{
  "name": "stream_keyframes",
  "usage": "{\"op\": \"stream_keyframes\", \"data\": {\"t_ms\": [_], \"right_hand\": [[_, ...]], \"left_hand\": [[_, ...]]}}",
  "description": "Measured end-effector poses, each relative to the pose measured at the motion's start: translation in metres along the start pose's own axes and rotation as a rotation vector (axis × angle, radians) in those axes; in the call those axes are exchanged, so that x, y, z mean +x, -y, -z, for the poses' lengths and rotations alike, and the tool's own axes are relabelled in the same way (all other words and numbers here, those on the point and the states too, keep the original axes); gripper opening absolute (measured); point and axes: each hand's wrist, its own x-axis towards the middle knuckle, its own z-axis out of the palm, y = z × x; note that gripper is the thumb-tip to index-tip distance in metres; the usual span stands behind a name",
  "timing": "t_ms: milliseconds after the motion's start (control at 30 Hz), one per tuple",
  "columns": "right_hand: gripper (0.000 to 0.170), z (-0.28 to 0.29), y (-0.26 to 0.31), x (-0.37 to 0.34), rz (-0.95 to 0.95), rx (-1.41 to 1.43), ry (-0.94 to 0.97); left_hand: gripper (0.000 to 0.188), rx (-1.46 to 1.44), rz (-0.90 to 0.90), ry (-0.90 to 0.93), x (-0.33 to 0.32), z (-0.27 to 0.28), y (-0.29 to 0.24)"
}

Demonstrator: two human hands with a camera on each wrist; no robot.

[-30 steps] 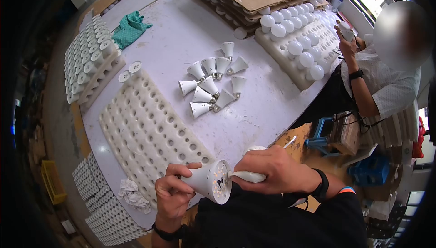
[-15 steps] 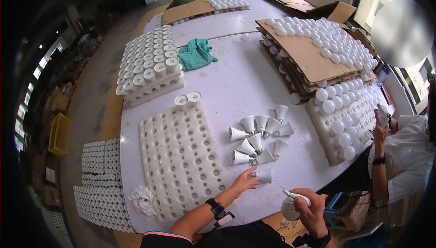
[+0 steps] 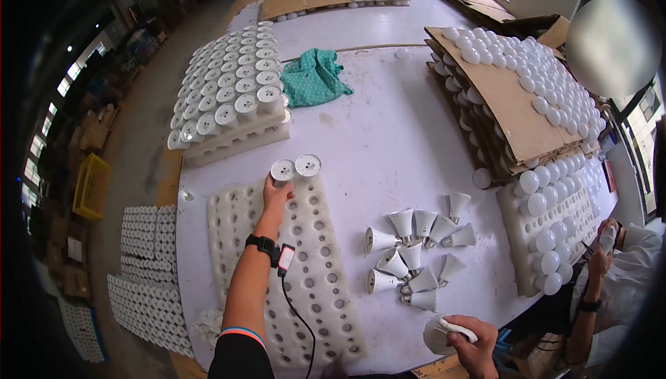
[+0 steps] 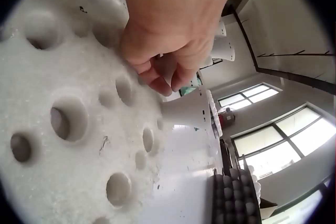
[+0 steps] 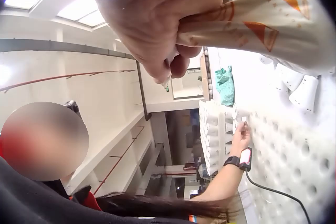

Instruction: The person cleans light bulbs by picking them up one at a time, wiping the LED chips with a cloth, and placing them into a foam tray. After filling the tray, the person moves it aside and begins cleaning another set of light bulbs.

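Note:
My left hand point(image 3: 277, 197) reaches to the far end of a foam tray point(image 3: 239, 223). Its thumb and fingers grip the side of a white lamp housing point(image 3: 282, 170), open end up, showing a round board inside. A second lamp housing point(image 3: 308, 165) stands right beside it. Seen from the left wrist, the fingertips come together near the foam holes, and the hand covers most of what they grip. My right hand point(image 3: 475, 344) holds a white piping bag point(image 3: 438, 334) over the near table edge; orange marks show on the bag in the right wrist view.
Several loose lamp housings point(image 3: 411, 254) lie in a cluster right of the foam tray. Filled housings point(image 3: 225, 94) stand at the back left, beside a green cloth point(image 3: 316, 77). Cardboard layers point(image 3: 499, 108) with white domes rise at the right. Another person's hand point(image 3: 600, 261) works at the right edge.
My left hand has gone from a housing lying on the table to one at the tray's far end. That lying housing stays behind near the cluster. The right hand still holds the piping bag.

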Motion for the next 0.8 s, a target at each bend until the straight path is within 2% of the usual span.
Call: {"op": "stream_keyframes", "data": {"t_ms": [33, 100, 167, 233, 300, 367, 433, 500, 567, 600, 667, 700, 767, 800], "right_hand": [[0.02, -0.004, -0.002, 0.002, 0.028, 0.057, -0.051], [0.021, -0.006, 0.002, 0.006, 0.039, -0.009, -0.037], [0.022, -0.005, 0.009, 0.009, 0.037, -0.078, -0.048], [0.023, -0.002, 0.013, 0.009, 0.211, -0.162, -0.001], [0.029, 0.0, 0.016, 0.003, 0.219, -0.183, 0.031], [0.031, 0.0, 0.02, -0.005, 0.239, -0.204, 0.01], [0.033, -0.001, 0.021, -0.014, 0.341, -0.204, 0.01], [0.036, 0.0, 0.024, -0.027, 0.394, -0.241, 0.003], [0.039, 0.0, 0.027, -0.038, 0.498, -0.265, 0.024], [0.043, 0.0, 0.026, -0.044, 0.565, -0.293, 0.021], [0.045, 0.002, 0.033, -0.055, 0.624, -0.346, 0.013], [0.047, 0.002, 0.035, -0.06, 0.681, -0.403, 0.013], [0.047, 0.002, 0.033, -0.069, 0.726, -0.424, 0.015], [0.046, 0.002, 0.032, -0.073, 0.765, -0.451, 0.021]], "left_hand": [[0.041, -0.001, 0.019, 0.005, 0.01, 0.0, -0.001], [0.037, 0.059, 0.057, 0.085, 0.016, -0.001, -0.005], [0.034, 0.027, -0.165, 0.032, 0.005, 0.001, -0.007], [0.028, 0.054, -0.288, 0.007, -0.014, 0.009, -0.015], [0.029, -0.178, -0.212, 0.086, -0.081, -0.004, -0.05], [0.039, -0.271, 0.0, 0.391, -0.13, 0.015, -0.048], [0.052, -0.445, 0.384, 0.619, -0.202, 0.014, -0.082], [0.056, -0.531, 0.638, 0.871, -0.244, 0.024, -0.081], [0.054, -0.614, 0.801, 0.855, -0.288, 0.025, -0.083], [0.054, -0.607, 0.798, 0.859, -0.313, 0.021, -0.087], [0.054, -0.486, 0.682, 0.607, -0.355, 0.016, -0.094], [0.054, -0.481, 0.679, 0.605, -0.364, 0.02, -0.096], [0.054, -0.427, 0.861, 0.936, -0.375, 0.025, -0.1], [0.053, -0.454, 0.875, 0.985, -0.383, 0.025, -0.1]]}}
